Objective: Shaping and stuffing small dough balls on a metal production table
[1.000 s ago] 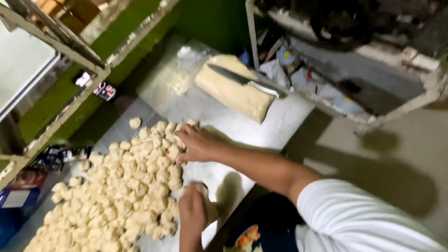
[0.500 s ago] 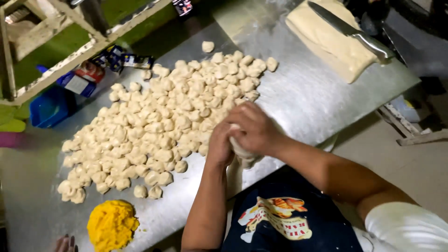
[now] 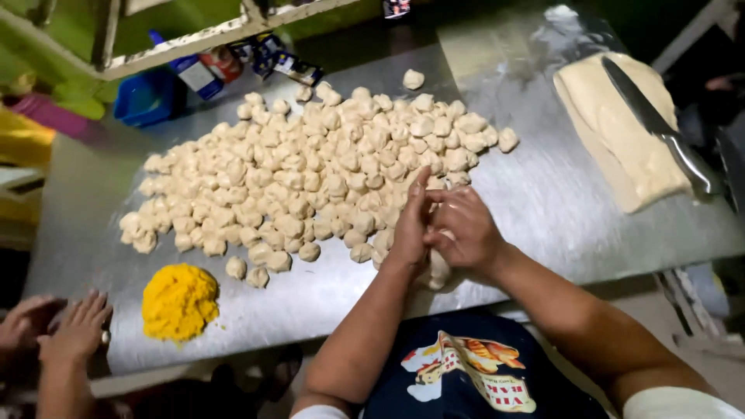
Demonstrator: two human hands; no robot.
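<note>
Dough piece (image 3: 439,268) pressed between my palms at the table's (image 3: 543,209) near edge, left hand (image 3: 409,225) and right hand (image 3: 464,233) closed around it. Risk: it could slip over that edge. Mostly hidden by my fingers; its shape I can't tell.

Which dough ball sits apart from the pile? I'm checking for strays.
The dough ball at the far edge, beyond the pile: bare table shows all round it, while the others lie touching or close-packed. One at the pile's right end only just adjoins.
</note>
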